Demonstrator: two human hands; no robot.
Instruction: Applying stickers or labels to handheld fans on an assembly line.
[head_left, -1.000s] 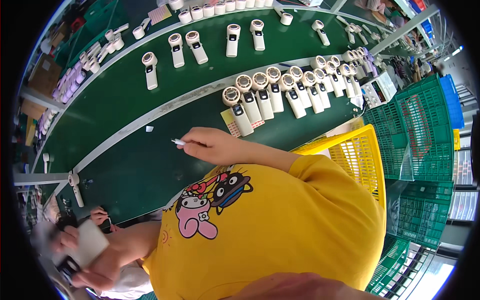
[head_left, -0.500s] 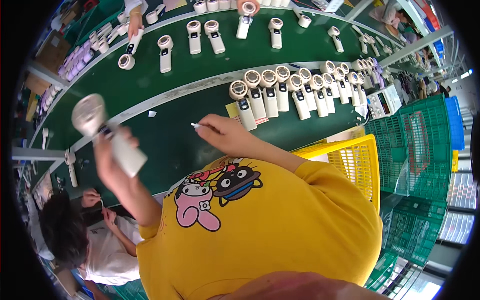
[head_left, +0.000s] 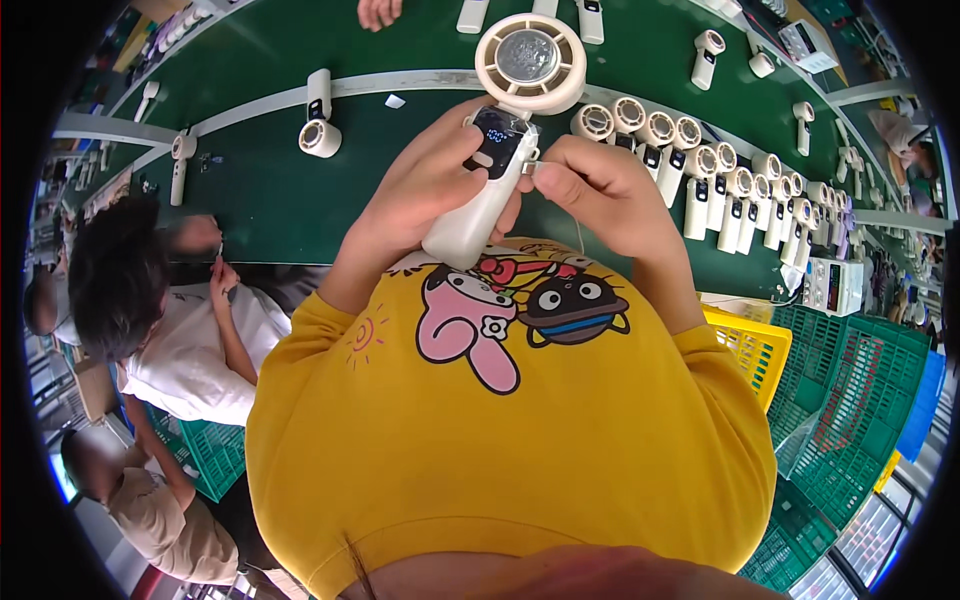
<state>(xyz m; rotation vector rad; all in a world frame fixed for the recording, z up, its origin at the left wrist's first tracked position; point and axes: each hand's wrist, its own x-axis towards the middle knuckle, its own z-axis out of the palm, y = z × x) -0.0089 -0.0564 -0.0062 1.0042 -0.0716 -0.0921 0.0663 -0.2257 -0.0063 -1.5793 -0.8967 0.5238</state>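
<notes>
My left hand (head_left: 420, 185) is wrapped round the handle of a cream handheld fan (head_left: 465, 225) in front of my chest. The fan is tilted, its round head pointing away from me. A dark panel (head_left: 497, 140) on the handle shows lit digits. My right hand (head_left: 610, 190) pinches a small white cable plug (head_left: 532, 168) against the side of the handle, just below the fan's head. A thin cable (head_left: 579, 236) hangs below the right fingers. Whether the plug is fully in cannot be made out.
Many similar fans (head_left: 697, 205) stand in rows on the green bench at right. Another fan (head_left: 320, 138) lies by the rail at left. A co-worker's hand (head_left: 379, 12) is across the bench; a person (head_left: 190, 350) works at left. Yellow (head_left: 750, 350) and green crates (head_left: 860, 400) stand at right.
My left hand has brought the fan from the left to mid-chest. The right hand has brought the plug to its side. A fan now lies by the left rail; the view has shifted.
</notes>
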